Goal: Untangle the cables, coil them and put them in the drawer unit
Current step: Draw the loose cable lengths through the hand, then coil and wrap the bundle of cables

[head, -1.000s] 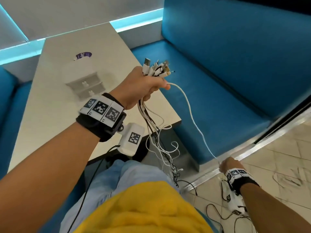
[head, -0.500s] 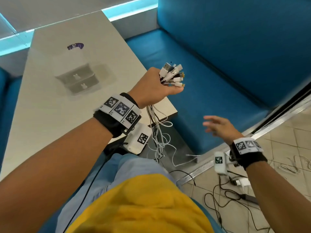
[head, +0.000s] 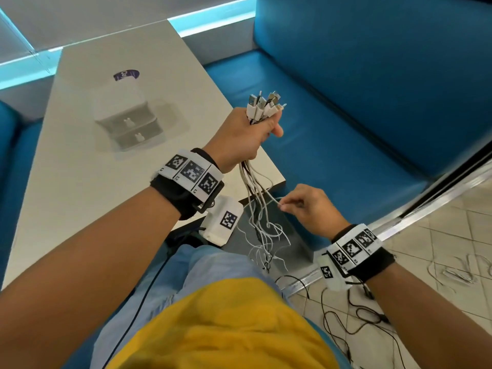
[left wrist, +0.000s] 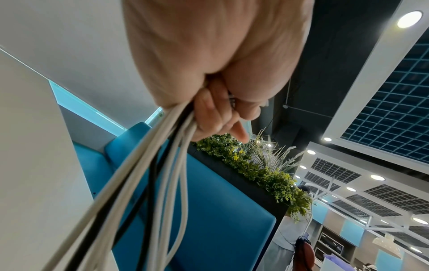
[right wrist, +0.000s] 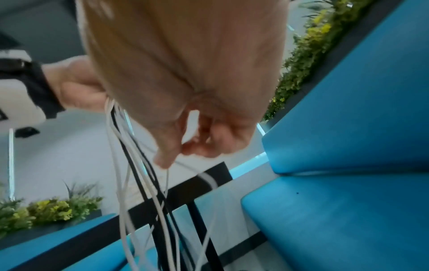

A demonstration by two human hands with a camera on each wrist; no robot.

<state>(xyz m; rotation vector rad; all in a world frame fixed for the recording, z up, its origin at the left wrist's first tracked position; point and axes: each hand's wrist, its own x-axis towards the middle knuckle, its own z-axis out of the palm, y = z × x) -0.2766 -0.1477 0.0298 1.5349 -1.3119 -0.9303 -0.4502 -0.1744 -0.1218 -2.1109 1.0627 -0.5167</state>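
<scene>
My left hand (head: 247, 137) grips a bundle of white and black cables (head: 257, 206) near their plug ends, and the connectors (head: 263, 105) stick up out of the fist. The loose lengths hang down in a tangle over my lap. In the left wrist view the cables (left wrist: 148, 183) run out under the curled fingers. My right hand (head: 303, 206) pinches one thin white cable (head: 274, 202) just below the left hand; in the right wrist view thumb and forefinger (right wrist: 171, 155) meet on it. The white two-drawer unit (head: 127, 121) stands on the table, both drawers closed.
The pale table (head: 80, 182) is at the left, with a purple sticker (head: 126, 75) beyond the drawer unit. Blue bench seats (head: 346, 129) run along the right. Black wires (head: 359, 315) trail over the tiled floor at lower right. My lap is directly below the hanging cables.
My right hand, which was low by the floor on a white cable and then open in the air, has come up under the left hand and pinched one strand. The left hand still holds the bundle.
</scene>
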